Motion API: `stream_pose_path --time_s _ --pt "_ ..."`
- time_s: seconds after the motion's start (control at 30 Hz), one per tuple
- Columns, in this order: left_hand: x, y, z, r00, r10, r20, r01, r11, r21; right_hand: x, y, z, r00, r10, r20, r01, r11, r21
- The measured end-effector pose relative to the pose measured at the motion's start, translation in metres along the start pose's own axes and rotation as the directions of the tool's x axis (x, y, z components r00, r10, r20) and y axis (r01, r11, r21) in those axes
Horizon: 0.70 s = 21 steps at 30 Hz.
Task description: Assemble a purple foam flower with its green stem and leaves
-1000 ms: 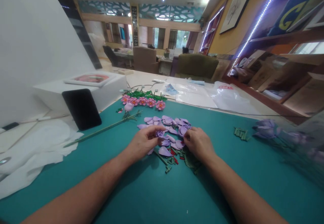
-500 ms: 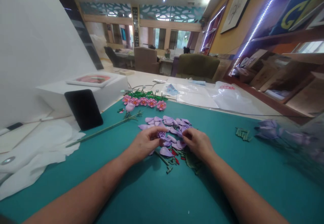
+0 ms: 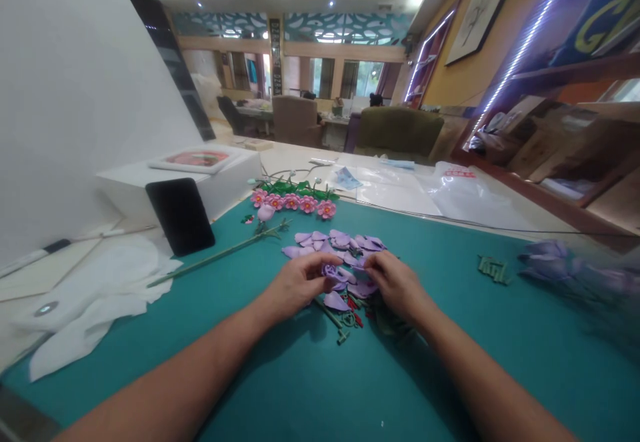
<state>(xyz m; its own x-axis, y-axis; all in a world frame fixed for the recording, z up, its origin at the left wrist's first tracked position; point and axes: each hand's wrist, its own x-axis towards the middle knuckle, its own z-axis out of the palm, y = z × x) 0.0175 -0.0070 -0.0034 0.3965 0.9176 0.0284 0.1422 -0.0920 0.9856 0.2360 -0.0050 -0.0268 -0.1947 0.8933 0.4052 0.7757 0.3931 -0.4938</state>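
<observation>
My left hand (image 3: 296, 283) is closed around a small purple rose head (image 3: 330, 271), pinched between thumb and fingertips. My right hand (image 3: 400, 283) pinches a light purple petal (image 3: 359, 265) just to the right of the rose, apart from it. Behind and under both hands spreads a pile of loose purple petals (image 3: 341, 239). In front of it lie a loose purple petal (image 3: 336, 301), small red pieces (image 3: 357, 321) and dark green stem parts (image 3: 330, 314). Some green pieces by my right hand are partly covered by it.
A long green stem with a pale bud (image 3: 266, 212) lies left of the pile. Pink flowers (image 3: 291, 202) line the mat's back edge. A black tablet-like slab (image 3: 181, 217) leans on a white box (image 3: 125, 185). Green pieces (image 3: 493, 269) and blurred purple flowers (image 3: 550, 259) are right.
The whole view has shifted slightly, so things sit further right. My right hand has drawn a petal out at the pile, now showing at its fingertips. My left hand keeps the rose head.
</observation>
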Motion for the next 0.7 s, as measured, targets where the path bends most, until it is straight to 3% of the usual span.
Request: stream_pose_path --time_s 0.23,0.53,0.7 --pt "-0.001 -0.003 0.0 0.998 0.044 0.034 -0.043 0.999 -0.025 -0.002 -0.019 -0.008 0.996 0.075 0.056 -0.081 0.99 0.116" --pt "-0.001 0.003 -0.002 0.997 0.064 0.051 -0.062 0.997 -0.037 -0.005 -0.045 -0.021 0.992 -0.078 -0.098 0.106 0.941 0.321" --pt "-0.002 0.006 -0.002 0.996 0.064 0.054 -0.062 0.998 -0.033 -0.007 -0.048 -0.022 0.995 -0.022 -0.094 0.055 0.931 0.362"
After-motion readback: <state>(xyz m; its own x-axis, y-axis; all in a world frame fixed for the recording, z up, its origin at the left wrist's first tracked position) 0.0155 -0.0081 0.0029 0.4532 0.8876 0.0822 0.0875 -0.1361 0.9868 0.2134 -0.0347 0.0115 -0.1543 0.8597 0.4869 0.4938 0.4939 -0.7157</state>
